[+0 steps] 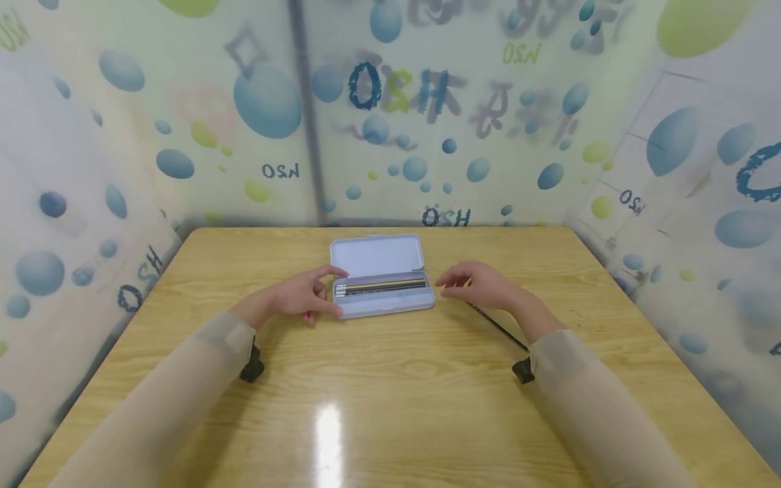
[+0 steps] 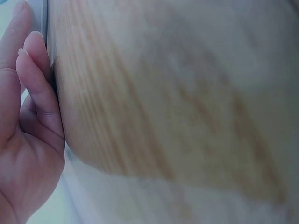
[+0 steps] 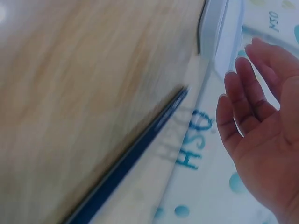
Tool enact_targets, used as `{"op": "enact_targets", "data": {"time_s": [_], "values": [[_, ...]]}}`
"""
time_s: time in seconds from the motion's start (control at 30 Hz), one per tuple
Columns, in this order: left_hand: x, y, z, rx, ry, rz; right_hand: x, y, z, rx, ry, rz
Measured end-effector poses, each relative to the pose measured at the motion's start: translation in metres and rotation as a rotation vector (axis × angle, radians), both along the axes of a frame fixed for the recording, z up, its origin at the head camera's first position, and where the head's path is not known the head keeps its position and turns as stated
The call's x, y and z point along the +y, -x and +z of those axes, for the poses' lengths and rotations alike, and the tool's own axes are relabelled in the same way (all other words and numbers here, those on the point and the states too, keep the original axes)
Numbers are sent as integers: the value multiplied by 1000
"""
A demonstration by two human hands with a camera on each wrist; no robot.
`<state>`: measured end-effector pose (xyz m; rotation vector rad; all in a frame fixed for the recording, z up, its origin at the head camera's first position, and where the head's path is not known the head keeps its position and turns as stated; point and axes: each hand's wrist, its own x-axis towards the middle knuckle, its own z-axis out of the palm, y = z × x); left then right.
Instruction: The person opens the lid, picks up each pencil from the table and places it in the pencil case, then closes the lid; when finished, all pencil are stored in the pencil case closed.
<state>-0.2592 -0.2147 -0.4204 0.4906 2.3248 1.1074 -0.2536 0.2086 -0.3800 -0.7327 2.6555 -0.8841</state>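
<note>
A pale pencil case [image 1: 386,303] lies on the table with its lid [image 1: 377,255] swung back, away from me. Several dark and yellow pencils [image 1: 384,287] lie side by side in its far compartment, light ends to the left. My left hand [image 1: 299,293] holds the case's left end, thumb at the near corner and index finger at the far one; its other fingers curl beneath. Just off the right end of the case is my right hand [image 1: 482,285], fingers loosely bent around nothing. Below it, a slim black pencil [image 3: 135,151] lies slantwise on the table, apart from the fingers.
The wooden table [image 1: 390,407] reaches back to a wall covering [image 1: 390,149] printed with blue and green drops. More of the same covering stands at both sides. Dark wrist-worn devices [image 1: 252,366] show at the sleeve cuffs.
</note>
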Motion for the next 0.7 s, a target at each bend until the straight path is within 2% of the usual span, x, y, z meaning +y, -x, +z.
{"op": "enact_targets", "data": {"time_s": [0.3, 0.53, 0.7], "values": [[-1, 0, -2, 10, -9, 2, 47, -9, -12, -57, 2, -53], [-1, 0, -1, 4, -11, 7, 63, -13, -14, -74, 9, -60], [-1, 0, -1, 4, -7, 2, 71, -10, -20, -128, -10, -68]]}}
